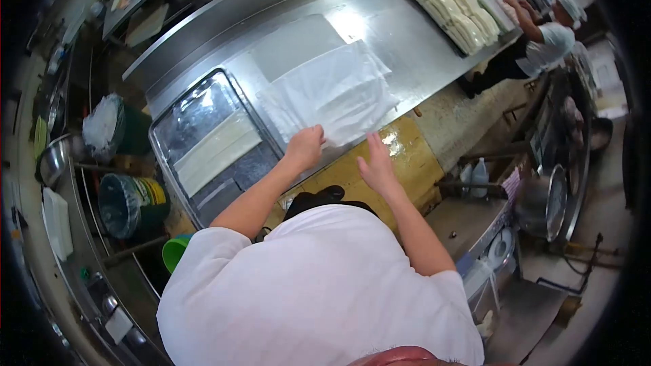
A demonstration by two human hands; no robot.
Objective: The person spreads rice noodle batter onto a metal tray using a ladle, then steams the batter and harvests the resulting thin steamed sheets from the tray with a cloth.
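A thin, see-through white plastic sheet or bag point(339, 91) lies spread over the steel worktable, its near edge close to both hands. My left hand point(307, 147) is closed on the near left corner of this plastic. My right hand point(378, 166) is beside the near right corner, fingers stretched out and thumb apart; whether its fingertips touch the plastic is hard to tell. Left of the plastic stands a dark shallow tray point(254, 163) with a shiny surface. In it lies a long, flat white strip point(217, 152), apparently folded.
Rows of plastic-wrapped white packs point(453, 13) sit at the far right of the steel worktable point(271, 17). A co-worker point(553, 41) stands beyond that end. Lined bins point(129, 203) are at left. A steel pot point(542, 203) stands at right.
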